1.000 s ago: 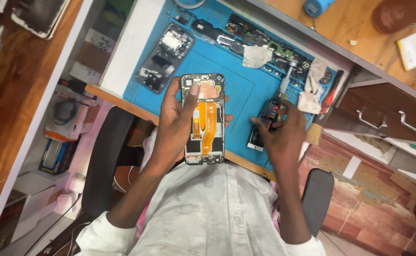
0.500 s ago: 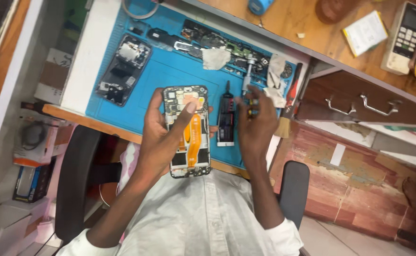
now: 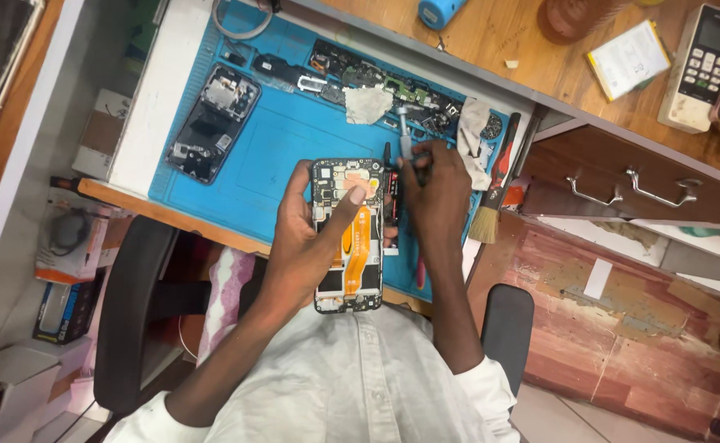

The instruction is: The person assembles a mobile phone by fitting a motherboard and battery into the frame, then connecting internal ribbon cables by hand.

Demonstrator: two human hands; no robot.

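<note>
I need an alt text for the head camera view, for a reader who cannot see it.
A person's left hand holds an opened phone with an orange flex cable over a blue repair mat, while the right hand grips a small screwdriver beside it. Another opened phone lies on the mat.

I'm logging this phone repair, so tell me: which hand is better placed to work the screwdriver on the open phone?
Probably the right hand: it already grips the screwdriver beside the phone. The left hand is occupied, cradling the phone with its thumb across the top.

Left hand [image 3: 315, 238] gripping, right hand [image 3: 438, 197] pinching
</note>
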